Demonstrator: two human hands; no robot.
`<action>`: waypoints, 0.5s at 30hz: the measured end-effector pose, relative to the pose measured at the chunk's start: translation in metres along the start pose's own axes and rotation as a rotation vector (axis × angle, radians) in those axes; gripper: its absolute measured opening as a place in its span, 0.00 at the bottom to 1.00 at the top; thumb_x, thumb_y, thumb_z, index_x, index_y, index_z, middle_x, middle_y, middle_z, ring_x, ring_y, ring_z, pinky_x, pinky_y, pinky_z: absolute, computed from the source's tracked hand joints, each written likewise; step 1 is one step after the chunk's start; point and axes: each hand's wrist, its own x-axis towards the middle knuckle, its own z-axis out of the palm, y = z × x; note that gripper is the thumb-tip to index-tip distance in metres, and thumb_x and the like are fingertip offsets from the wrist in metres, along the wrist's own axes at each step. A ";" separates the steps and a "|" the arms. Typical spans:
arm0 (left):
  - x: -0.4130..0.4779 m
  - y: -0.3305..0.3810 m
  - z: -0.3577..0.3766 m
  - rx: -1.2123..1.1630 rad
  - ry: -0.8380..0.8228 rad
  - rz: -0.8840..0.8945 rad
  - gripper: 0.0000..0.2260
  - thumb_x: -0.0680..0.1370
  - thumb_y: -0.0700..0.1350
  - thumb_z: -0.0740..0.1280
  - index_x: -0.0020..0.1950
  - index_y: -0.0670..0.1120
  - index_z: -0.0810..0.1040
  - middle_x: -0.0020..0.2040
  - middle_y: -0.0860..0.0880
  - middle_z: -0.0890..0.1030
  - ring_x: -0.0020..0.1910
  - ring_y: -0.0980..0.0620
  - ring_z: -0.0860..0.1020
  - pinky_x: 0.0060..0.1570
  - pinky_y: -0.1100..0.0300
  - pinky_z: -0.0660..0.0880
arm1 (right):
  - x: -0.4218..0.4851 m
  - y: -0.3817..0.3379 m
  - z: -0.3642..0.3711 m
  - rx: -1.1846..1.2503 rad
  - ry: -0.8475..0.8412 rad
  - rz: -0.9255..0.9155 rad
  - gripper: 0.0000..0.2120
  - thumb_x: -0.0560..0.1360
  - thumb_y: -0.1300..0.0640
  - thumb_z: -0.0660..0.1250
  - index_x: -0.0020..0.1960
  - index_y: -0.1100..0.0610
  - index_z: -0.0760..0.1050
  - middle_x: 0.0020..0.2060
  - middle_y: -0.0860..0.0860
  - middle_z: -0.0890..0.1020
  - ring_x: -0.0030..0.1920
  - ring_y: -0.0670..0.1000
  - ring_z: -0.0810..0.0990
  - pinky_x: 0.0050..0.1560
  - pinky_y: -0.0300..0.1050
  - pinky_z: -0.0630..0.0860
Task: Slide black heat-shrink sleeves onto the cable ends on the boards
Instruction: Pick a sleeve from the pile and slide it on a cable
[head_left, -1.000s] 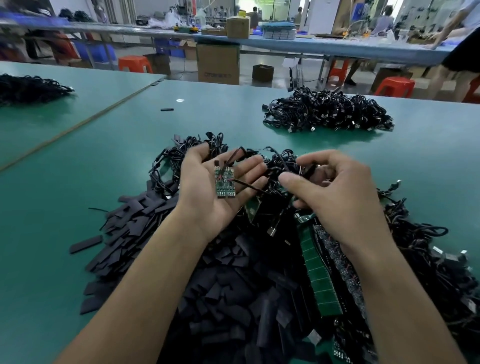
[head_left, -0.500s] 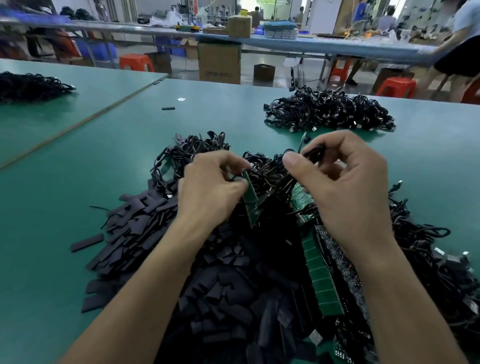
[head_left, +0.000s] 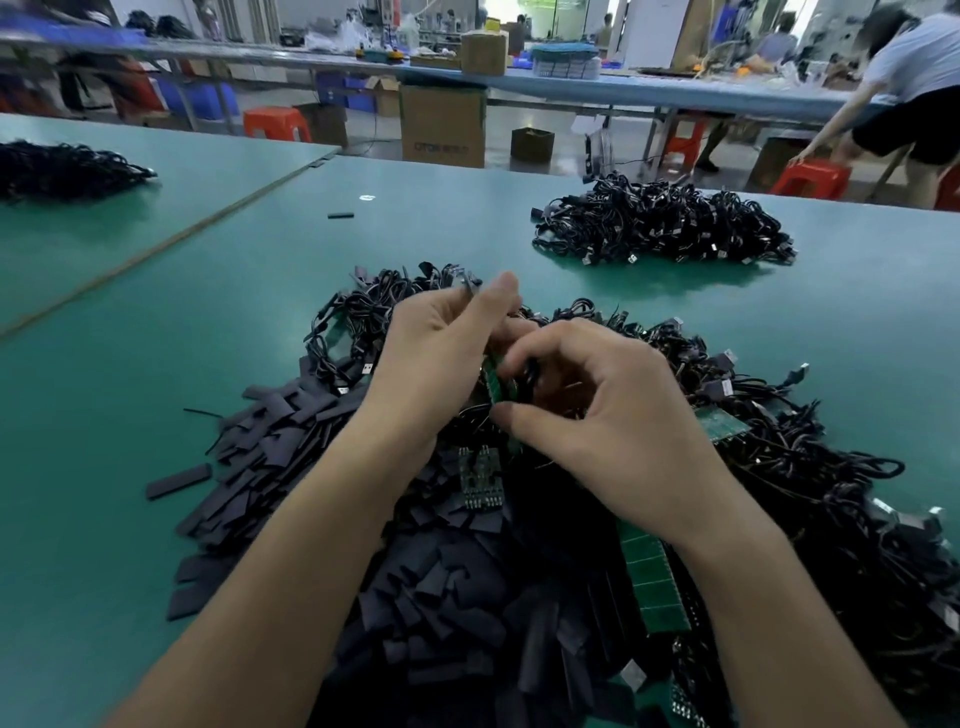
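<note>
Fingers: the left hand (head_left: 436, 364) has its fingers (head_left: 500, 291) curled, pinching a small green board (head_left: 497, 383) by its edge. The right hand (head_left: 613, 415) closes thumb and bent fingers on the same board from the other side.
Dark piece: something black sits at the right fingertips. I cannot tell whether it is a sleeve or a cable.
Board's place: raised between both hands, above the heaps.
Handling: the board is probably light and stiff, with delicate solder joints, so it is best held by its edges. The sleeves look thin, soft and flattened, and likely need squeezing open. The cable is limp.
Sleeves: a loose heap of heat-shrink sleeves (head_left: 441, 597) lies under the forearms, with a second board (head_left: 480, 478) on top.
Cables: a tangled cable heap (head_left: 779, 467) lies to the right, beside a strip of green boards (head_left: 654, 587).
Surface: a green table (head_left: 130, 467), with a farther cable pile (head_left: 660, 223) well apart.
Room: a workshop with a cardboard box (head_left: 444, 124) and a red stool (head_left: 278, 122).
</note>
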 end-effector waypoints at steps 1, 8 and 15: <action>0.001 0.000 -0.001 -0.047 0.037 0.019 0.11 0.83 0.49 0.64 0.46 0.48 0.83 0.36 0.52 0.85 0.38 0.57 0.83 0.48 0.59 0.79 | 0.000 0.000 0.002 -0.010 -0.002 -0.009 0.14 0.69 0.61 0.78 0.52 0.50 0.82 0.45 0.42 0.80 0.46 0.43 0.80 0.50 0.35 0.74; 0.011 0.007 -0.014 -0.353 0.382 0.098 0.13 0.86 0.44 0.55 0.54 0.45 0.79 0.27 0.56 0.65 0.25 0.59 0.63 0.26 0.64 0.66 | -0.002 0.003 0.009 -0.133 -0.177 0.078 0.15 0.78 0.54 0.70 0.63 0.43 0.73 0.46 0.39 0.83 0.48 0.39 0.80 0.53 0.41 0.76; 0.008 0.014 -0.020 -0.265 0.445 0.102 0.23 0.86 0.54 0.51 0.43 0.48 0.80 0.23 0.57 0.60 0.23 0.57 0.58 0.23 0.64 0.61 | -0.006 -0.006 0.024 -0.568 -0.305 0.095 0.07 0.80 0.43 0.65 0.50 0.42 0.81 0.43 0.40 0.78 0.53 0.44 0.70 0.53 0.49 0.53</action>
